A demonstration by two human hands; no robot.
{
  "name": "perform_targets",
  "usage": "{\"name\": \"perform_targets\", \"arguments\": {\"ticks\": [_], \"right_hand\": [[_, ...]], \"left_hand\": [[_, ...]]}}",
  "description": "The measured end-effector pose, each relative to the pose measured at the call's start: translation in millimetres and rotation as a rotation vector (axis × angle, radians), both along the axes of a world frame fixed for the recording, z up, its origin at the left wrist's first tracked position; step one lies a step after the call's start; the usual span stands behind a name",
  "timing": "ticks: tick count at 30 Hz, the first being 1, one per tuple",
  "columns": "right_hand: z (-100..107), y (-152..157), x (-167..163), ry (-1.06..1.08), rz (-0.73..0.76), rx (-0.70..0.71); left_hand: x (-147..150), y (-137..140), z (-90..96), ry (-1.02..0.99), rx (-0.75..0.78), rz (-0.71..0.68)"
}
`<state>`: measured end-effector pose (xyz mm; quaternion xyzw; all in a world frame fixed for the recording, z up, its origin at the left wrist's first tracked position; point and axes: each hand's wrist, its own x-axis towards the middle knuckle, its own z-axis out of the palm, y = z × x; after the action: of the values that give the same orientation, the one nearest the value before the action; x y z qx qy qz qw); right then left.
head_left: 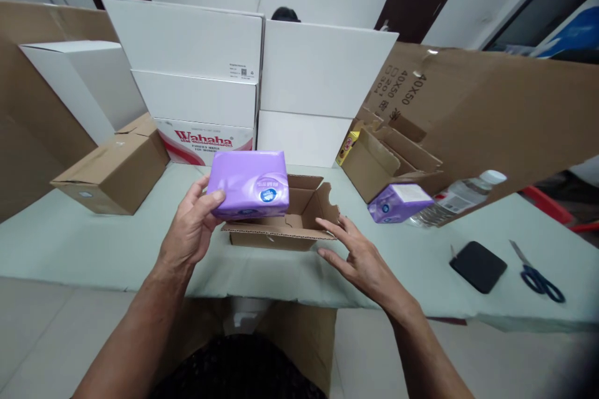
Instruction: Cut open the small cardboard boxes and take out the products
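The left hand point(191, 224) pinches a purple pack point(246, 177) between thumb and fingers, above the left part of an open box point(271, 240) on the desk point(135, 249). The right hand point(364, 259), fingers spread, is at the box's right end.

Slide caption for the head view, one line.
Left hand holds a purple pack over an open box; right hand, fingers spread, is at the box's right end.
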<state>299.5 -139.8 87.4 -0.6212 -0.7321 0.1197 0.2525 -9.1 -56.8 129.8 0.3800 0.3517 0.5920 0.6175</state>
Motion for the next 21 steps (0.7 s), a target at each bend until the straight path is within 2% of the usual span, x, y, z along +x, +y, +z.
{"name": "perform_targets", "arguments": {"ticks": [4,11,16,21], "right_hand": [[-3.7,8.2,-0.2,-0.077,-0.024,-0.051],[-5.0,18.9,-3.4,-0.08,-0.054,-0.121],[-4.8,24.7,-3.2,-0.051,-0.021,-0.131],[-6.3,26.2,-5.7,-0.005,-0.011,-0.079]], "left_hand": [[4.3,-1.9,2.9,0.04,0.004,0.001],[16.9,-5.0,6.0,0.069,-0.049,-0.039],[16.4,-5.2,6.8,0.055,-0.035,-0.016],[14.4,-6.4,8.7,0.049,-0.013,-0.003]]}}
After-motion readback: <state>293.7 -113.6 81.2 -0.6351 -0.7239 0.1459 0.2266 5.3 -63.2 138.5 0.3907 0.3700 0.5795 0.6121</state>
